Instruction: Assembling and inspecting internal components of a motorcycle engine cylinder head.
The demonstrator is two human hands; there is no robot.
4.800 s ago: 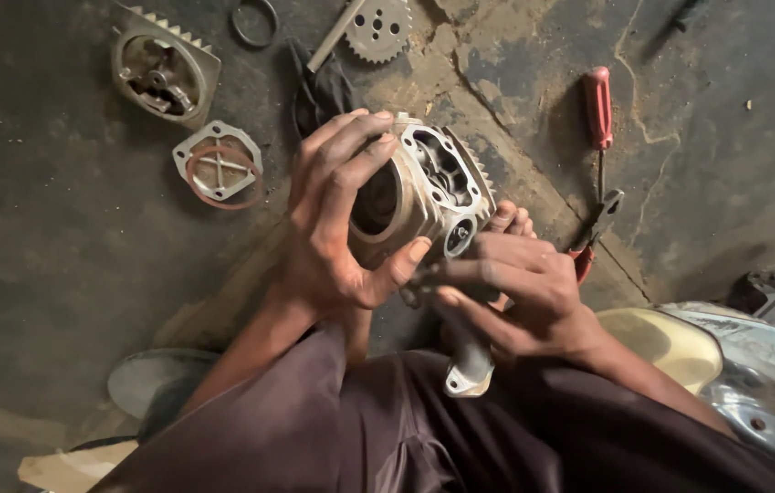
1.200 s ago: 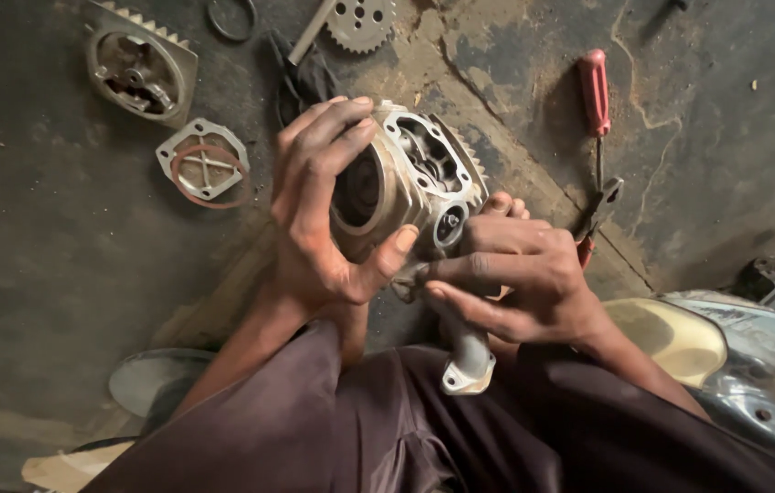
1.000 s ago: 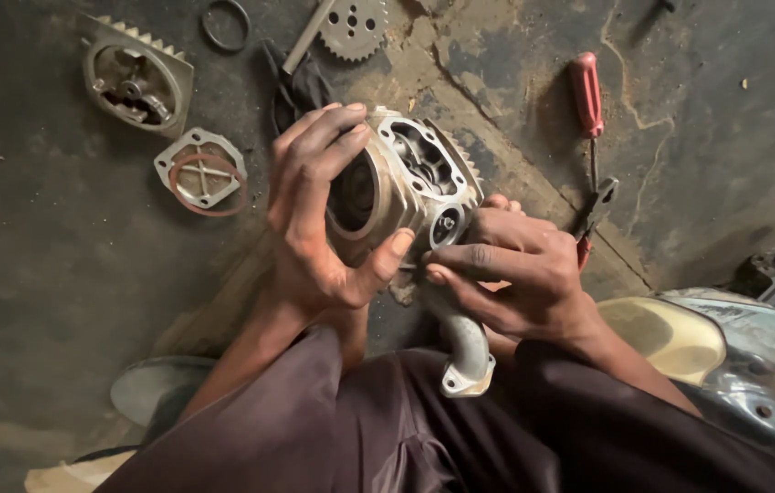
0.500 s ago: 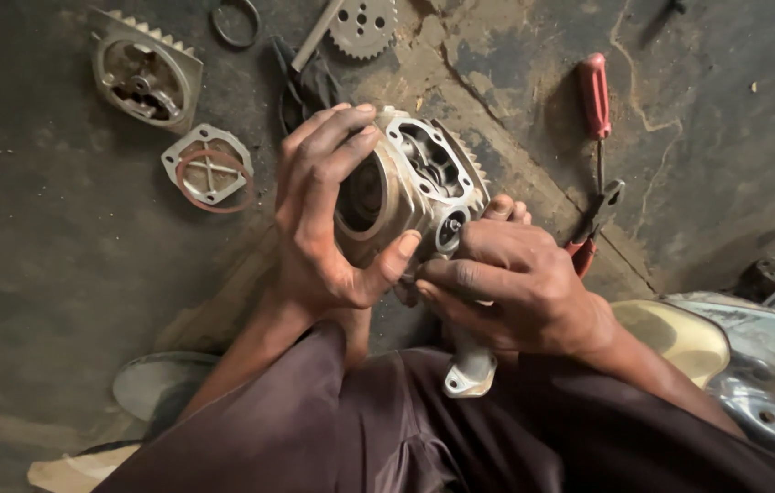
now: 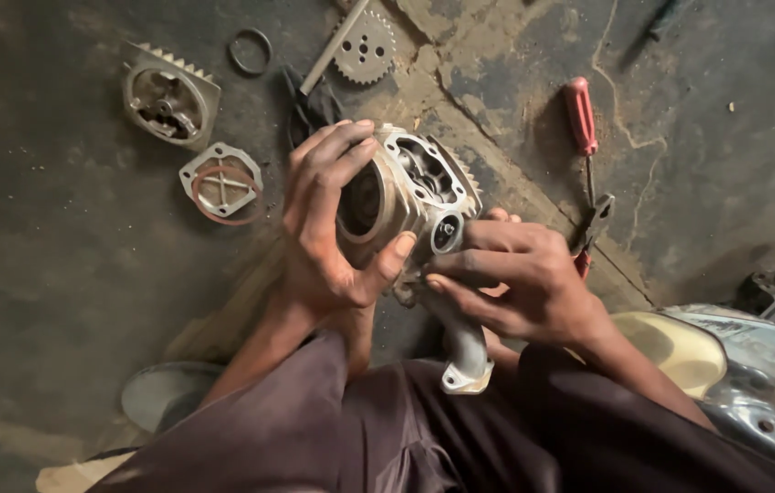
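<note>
Between both hands (image 5: 333,228), greasy finned cylinder head (image 5: 410,187)

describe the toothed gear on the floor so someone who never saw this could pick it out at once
Start at the grey finned metal engine part gripped by the left hand, then look straight up to the top edge of the dark concrete floor. The small round silver sprocket lies there. Unlike the plain dark ring to its left, it has teeth and holes through its face.
</note>
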